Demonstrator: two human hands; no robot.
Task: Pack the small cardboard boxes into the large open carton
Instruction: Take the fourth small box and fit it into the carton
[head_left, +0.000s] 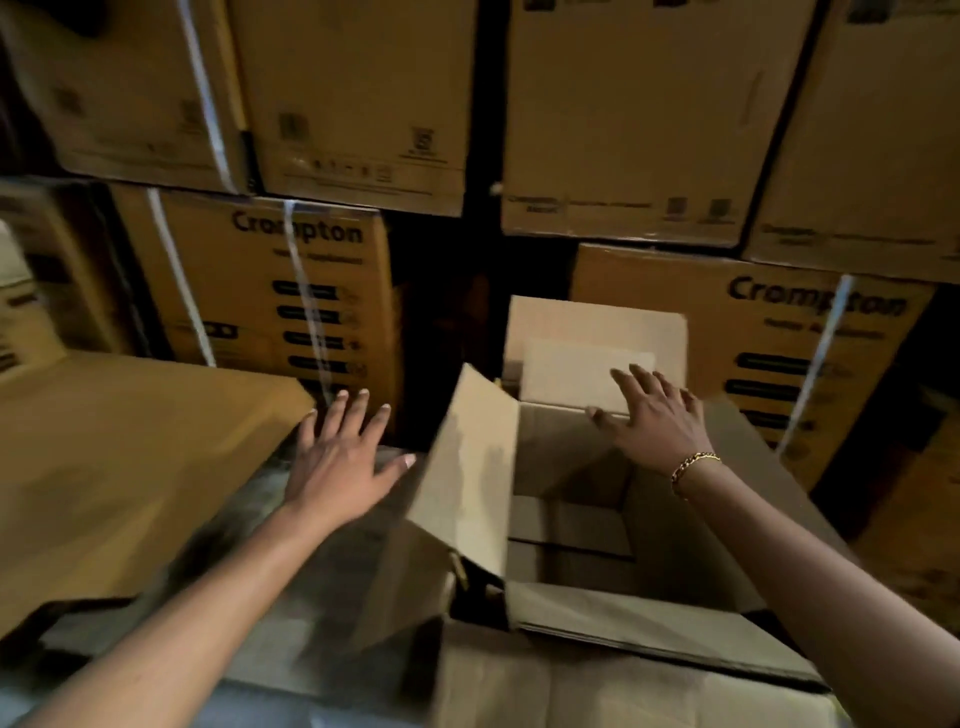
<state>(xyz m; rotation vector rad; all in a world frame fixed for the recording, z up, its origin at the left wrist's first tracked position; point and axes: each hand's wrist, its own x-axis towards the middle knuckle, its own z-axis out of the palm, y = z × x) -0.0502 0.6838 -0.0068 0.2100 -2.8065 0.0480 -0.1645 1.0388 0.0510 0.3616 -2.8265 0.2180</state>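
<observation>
The large open carton (470, 467) stands in front of me, right of centre, with its flaps up. Inside it, low down, lie small cardboard boxes (569, 525). A pale small cardboard box (569, 374) sits at the carton's far edge, against the far flap. My right hand (649, 415) lies on this pale box with fingers spread and straight. My left hand (343, 457) hovers left of the carton's left flap, fingers spread, holding nothing.
A large brown box (130, 467) sits at the left, close to my left hand. Stacked cartons marked Crompton (270, 291) fill the wall behind, with a dark gap between the stacks. More cardboard lies at the bottom of the view.
</observation>
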